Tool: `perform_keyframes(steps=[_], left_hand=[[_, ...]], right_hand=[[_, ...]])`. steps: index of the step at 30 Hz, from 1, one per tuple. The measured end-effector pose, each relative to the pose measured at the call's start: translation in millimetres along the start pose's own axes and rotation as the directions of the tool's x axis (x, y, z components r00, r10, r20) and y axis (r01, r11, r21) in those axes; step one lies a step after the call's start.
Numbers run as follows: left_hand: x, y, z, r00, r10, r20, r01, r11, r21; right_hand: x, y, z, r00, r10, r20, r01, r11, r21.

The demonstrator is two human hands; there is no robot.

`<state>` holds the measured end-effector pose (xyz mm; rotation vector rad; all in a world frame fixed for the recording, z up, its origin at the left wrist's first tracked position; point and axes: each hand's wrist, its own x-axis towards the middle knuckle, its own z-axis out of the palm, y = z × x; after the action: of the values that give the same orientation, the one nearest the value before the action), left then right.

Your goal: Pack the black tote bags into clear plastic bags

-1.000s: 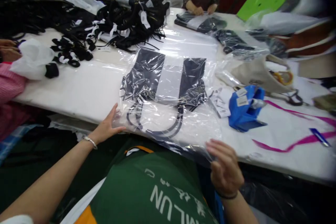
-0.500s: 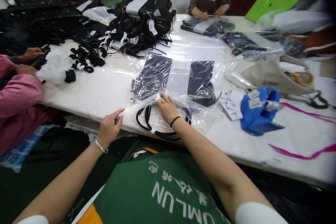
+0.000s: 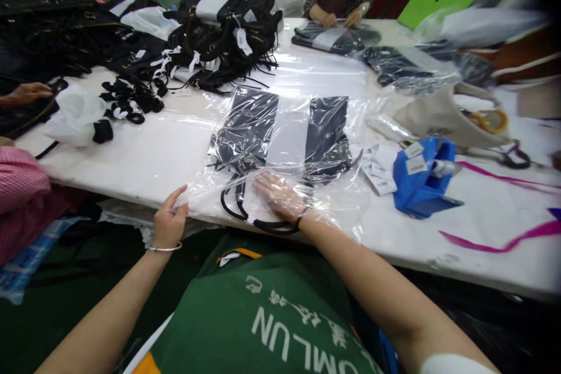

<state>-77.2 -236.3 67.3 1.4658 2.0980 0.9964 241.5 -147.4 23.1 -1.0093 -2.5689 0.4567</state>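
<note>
A black handbag (image 3: 328,123) with a white band (image 3: 287,134) across it lies flat in a clear plastic bag (image 3: 355,210) in front of me. Its black handles (image 3: 234,207) stretch toward the table's near edge. With thumb and fingers together, my left hand (image 3: 170,219) pinches the left corner of the plastic bag's mouth. My right hand (image 3: 280,196) is under the clear film, fingers stretched out flat beside the handles, gripping nothing that I can see.
A pile of black handbags (image 3: 239,17) stands at the back. At right lie white tags (image 3: 379,172), a blue box (image 3: 423,181), a beige bag (image 3: 438,114) and pink ribbon (image 3: 499,242). Co-workers sit around the white table (image 3: 118,169); one person's hands (image 3: 339,18) rest on a wrapped bag.
My right hand has slid from on top of the plastic to under its film. My left hand has moved left and slightly down, drawing the bag's corner outward.
</note>
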Motion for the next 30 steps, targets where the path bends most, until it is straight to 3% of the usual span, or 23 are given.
perform_keyframes(steps=[2,4,7,9,13,17,19,24,27,30], left_hand=[[-5,-2,-5.5,0.998,0.050,-0.027,-0.050,0.999,0.017],[-10,-5,-10.9,0.997,0.075,0.000,-0.075,0.997,0.025],[-16,-12,-14.4,0.999,0.026,0.022,-0.026,1.000,-0.004],[-18,-14,-13.5,1.000,-0.018,-0.024,0.016,0.999,-0.047],[-17,-9,-10.6,0.996,-0.035,-0.077,0.031,0.998,-0.049],[-17,-7,-19.7,0.999,0.038,0.010,-0.038,0.998,0.043],[-18,-16,-26.8,0.992,0.105,0.065,-0.114,0.982,0.151],[-22,-53,-27.5,0.957,0.243,0.159,-0.283,0.904,0.321],[-19,-60,-27.5,0.940,0.285,0.188,-0.334,0.885,0.325],[-8,-54,-40.7,0.946,0.299,0.124,-0.324,0.862,0.391]], right_hand=[[8,5,-2,0.982,0.169,-0.081,-0.174,0.982,-0.073],[11,11,-4,0.963,0.247,-0.104,-0.255,0.964,-0.074],[5,17,-6,0.988,0.150,-0.034,-0.150,0.989,-0.006],[-3,20,-8,0.995,0.096,-0.016,-0.096,0.995,0.009],[-3,29,-14,0.981,0.185,-0.056,-0.189,0.977,-0.100],[3,28,-21,0.972,0.225,-0.068,-0.232,0.967,-0.105],[-11,18,-24,0.977,0.207,-0.051,-0.208,0.978,-0.017],[-85,-15,-24,0.996,0.028,0.088,-0.043,0.983,0.178],[-99,-22,-26,0.997,0.070,0.032,-0.074,0.983,0.171],[-82,-22,-41,0.978,0.173,-0.116,-0.159,0.979,0.126]])
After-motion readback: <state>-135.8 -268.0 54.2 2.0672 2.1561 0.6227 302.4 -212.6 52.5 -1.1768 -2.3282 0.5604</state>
